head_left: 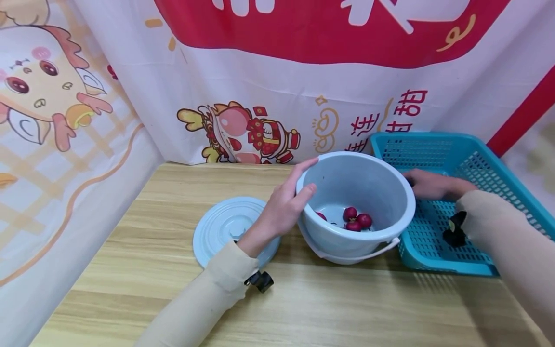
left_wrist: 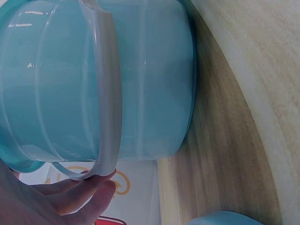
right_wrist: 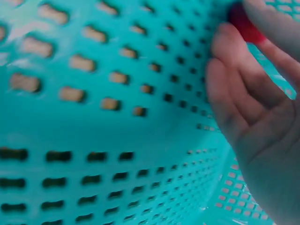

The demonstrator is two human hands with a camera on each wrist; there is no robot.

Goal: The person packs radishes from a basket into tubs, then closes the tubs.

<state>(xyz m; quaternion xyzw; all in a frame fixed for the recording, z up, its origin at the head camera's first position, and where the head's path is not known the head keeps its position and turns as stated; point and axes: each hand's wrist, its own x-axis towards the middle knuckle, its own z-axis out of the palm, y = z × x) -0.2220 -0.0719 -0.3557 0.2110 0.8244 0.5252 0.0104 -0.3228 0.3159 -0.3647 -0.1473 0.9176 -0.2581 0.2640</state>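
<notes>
My left hand (head_left: pixel 286 207) grips the left rim of a light-blue bucket (head_left: pixel 360 183), the thumb on the rim. Its fingers lie by the white handle (left_wrist: pixel 108 93) in the left wrist view. The bucket stands with its mouth tilted toward me, and several small round dark-red fruits (head_left: pixel 364 221) lie on its bottom. Right of it, my right hand (head_left: pixel 431 185) is down inside a teal plastic basket (head_left: pixel 451 266), near its left wall. Between that hand's thumb and fingers is a red round fruit (right_wrist: pixel 244 24), partly covered by them.
A round light-blue lid (head_left: pixel 217 233) lies on the wooden table (head_left: pixel 143 270) left of the bucket, partly under my left forearm. The basket stands close against the bucket's right side. A printed cloth (head_left: pixel 277 86) hangs behind the table.
</notes>
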